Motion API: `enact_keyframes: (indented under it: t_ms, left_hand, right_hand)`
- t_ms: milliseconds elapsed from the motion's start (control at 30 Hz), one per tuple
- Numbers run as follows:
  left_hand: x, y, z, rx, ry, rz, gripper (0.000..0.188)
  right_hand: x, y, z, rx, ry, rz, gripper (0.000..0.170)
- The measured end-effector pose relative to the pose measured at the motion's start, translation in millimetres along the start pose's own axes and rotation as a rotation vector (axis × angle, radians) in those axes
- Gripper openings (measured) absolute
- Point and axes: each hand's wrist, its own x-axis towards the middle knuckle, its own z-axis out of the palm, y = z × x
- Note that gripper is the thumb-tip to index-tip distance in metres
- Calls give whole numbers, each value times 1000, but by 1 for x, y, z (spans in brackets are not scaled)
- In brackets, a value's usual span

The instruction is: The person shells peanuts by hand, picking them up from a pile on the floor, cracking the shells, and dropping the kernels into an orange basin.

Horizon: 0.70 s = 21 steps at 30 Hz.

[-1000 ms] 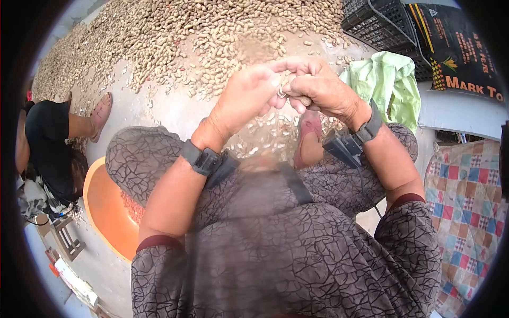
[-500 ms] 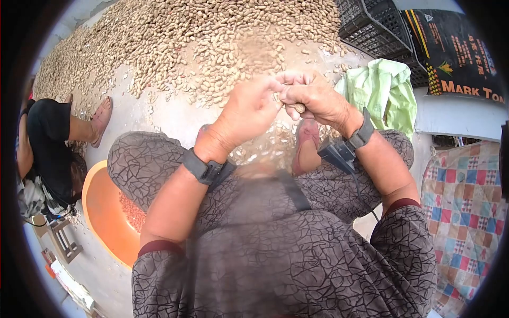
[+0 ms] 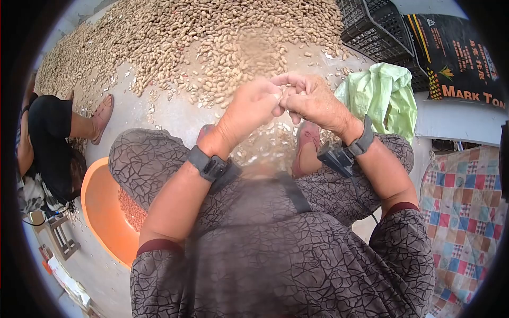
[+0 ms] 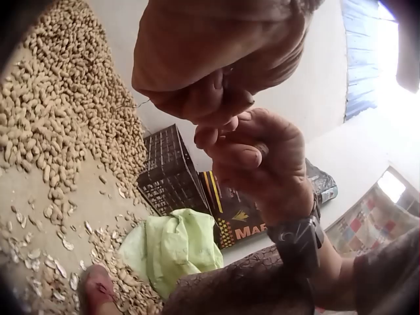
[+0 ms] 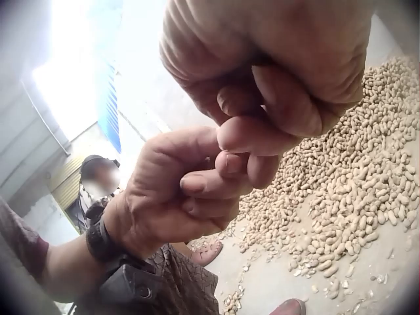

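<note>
My left hand [image 3: 252, 107] and right hand [image 3: 318, 104] meet at the fingertips in front of me, above the shell-strewn floor. Both hands pinch at a peanut between thumbs and forefingers, which mostly cover it. A second peanut [image 4: 263, 149] shows as a small tan end among the curled fingers of the right hand in the left wrist view. From the right wrist view, the fingers of both hands are curled and pressed close together. Beyond the hands spreads a large heap of unshelled peanuts [image 3: 212, 53].
An orange basin [image 3: 101, 212] with reddish shelled peanuts [image 3: 131, 210] stands by my left knee. Broken shells [image 3: 265, 143] lie between my feet. To the right are a pale green sack [image 3: 379, 98], black crates [image 3: 379, 32] and a black printed bag [image 3: 456, 58]. Another person's leg [image 3: 50, 124] is at left.
My hands stay together while the fingers shift. The peanut seen under the right fingers earlier is now hidden in the head view, as the right hand has turned over it.
</note>
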Motion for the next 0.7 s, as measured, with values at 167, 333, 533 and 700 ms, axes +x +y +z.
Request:
enact_keyframes:
  t_ms: [167,333,533,700]
  left_hand:
    - [1,-2,-3,-378,-43,-52,15]
    - [3,-4,-4,-530,-64,-55,12]
    - [2,-7,1,-467,-14,21,7]
    - [-1,-6,1,-452,-15,-69,8]
  right_hand:
    - [-3,-1,2,-18,85,-27,24]
    - [-3,2,0,38,159,21,16]
    - [-4,5,-3,110,85,7,17]
    - [-2,8,-7,89,71,-9,16]
